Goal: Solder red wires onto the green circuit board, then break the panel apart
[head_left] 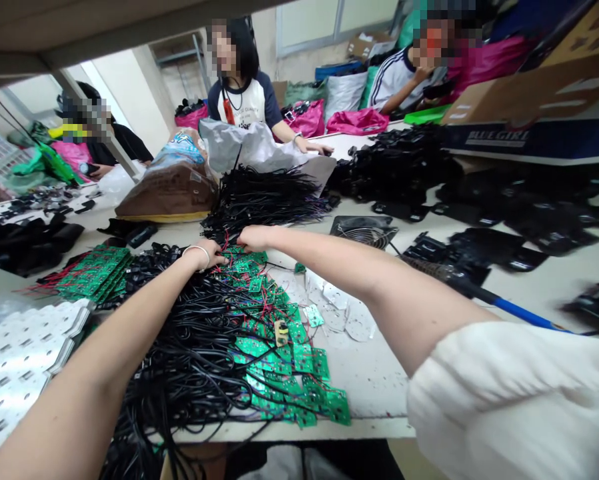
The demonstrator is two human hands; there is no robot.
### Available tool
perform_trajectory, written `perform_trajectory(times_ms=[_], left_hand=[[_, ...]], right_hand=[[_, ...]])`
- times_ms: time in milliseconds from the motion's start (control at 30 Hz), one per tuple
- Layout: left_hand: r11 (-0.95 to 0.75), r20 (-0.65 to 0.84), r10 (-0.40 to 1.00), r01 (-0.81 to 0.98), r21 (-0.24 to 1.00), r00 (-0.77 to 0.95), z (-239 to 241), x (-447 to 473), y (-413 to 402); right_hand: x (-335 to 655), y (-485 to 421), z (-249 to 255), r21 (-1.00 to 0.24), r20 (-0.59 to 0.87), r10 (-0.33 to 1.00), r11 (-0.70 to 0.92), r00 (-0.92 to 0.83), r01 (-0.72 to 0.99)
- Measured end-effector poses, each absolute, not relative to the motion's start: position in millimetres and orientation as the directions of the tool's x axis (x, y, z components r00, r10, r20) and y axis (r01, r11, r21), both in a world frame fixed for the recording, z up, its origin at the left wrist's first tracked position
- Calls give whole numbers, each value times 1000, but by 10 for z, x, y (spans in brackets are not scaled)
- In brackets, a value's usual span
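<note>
Both my hands reach to the far end of a pile of green circuit boards with thin red wires and black cables attached. My left hand, with a white bracelet at the wrist, has its fingers curled together at the boards' far left corner. Just right of it, my right hand is closed in a pinch beside the red wires. What either hand grips is too small to make out. Behind them lies a thick bundle of black wires.
A stack of green boards and white perforated panels stand left. To the right are a small fan, a blue-handled soldering iron, black plastic parts and a cardboard box. Several people sit across the table.
</note>
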State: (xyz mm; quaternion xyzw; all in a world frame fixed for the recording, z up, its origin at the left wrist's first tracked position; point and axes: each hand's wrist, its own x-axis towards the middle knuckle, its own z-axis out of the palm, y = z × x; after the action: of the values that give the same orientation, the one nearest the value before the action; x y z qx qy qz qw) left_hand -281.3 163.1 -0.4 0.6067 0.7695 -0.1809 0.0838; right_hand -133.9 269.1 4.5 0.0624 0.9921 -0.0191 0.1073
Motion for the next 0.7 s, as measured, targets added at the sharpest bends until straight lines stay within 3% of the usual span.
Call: perform_trajectory(times_ms=[433,567,700], left_hand=[[261,-331,888,943,-208,-319,-3,-2670,1621],[279,-337,884,944,-176,-324,-37,-2697,1645],[273,-337,901,961,-51,-274,-4,-2818,1614]], right_hand=[[-1371,2709,-113,-76,-145,171,980,-975,183],[-1383,2739,-167,-163,-94,199,963,-975,213],[-1222,2862,-101,-296,-1,274,918,-962,262]])
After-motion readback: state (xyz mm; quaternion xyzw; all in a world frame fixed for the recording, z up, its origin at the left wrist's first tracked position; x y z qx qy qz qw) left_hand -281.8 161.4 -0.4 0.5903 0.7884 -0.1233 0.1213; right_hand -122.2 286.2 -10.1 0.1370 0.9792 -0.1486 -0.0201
